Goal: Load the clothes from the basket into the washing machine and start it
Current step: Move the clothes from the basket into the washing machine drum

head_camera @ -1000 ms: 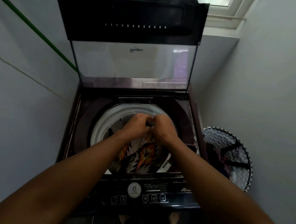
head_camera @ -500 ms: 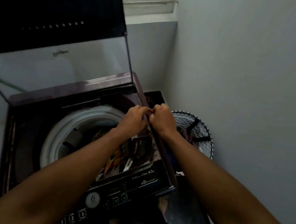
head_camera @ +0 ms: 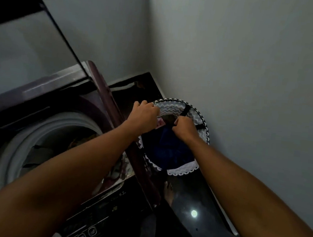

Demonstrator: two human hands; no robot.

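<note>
Both hands reach over the basket (head_camera: 205,130), wedged between washer (head_camera: 55,127) edge and wall, the left hand (head_camera: 145,118) curled with pink cloth (head_camera: 160,123) at its fingers, the right hand (head_camera: 184,127) gripping dark clothes (head_camera: 170,148) inside.

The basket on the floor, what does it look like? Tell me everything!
The round fabric laundry basket stands upright on the dark shiny floor, in the corner between the washing machine's right side and the grey wall. Its rim has black-and-white zigzag trim, its lining grey-and-white wavy stripes, with black straps. A dark blue cloth lies inside. Both hands, left hand and right hand, reach over its opening.
</note>
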